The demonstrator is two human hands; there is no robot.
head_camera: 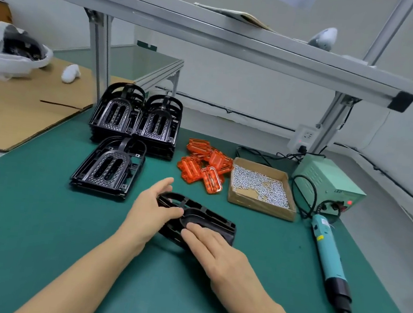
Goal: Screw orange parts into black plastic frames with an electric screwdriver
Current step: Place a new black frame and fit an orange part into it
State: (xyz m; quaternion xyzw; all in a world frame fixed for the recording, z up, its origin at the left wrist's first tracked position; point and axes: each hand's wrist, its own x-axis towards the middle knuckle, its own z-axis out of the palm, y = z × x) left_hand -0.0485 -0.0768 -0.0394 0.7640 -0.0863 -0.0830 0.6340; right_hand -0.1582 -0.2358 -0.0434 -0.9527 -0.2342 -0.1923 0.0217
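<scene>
Two bare hands hold one black plastic frame [201, 219] on the green mat [41, 215], its long axis running left to right: left hand [152, 210] grips its left end, right hand [213, 249] rests flat, fingers straight.

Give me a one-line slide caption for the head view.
Left hand grips a black frame, right hand resting flat on it; orange parts and screwdriver untouched.

Green bench mat [41, 215] w/ alu shelf frame [213, 37], white walls [233, 82].
</scene>
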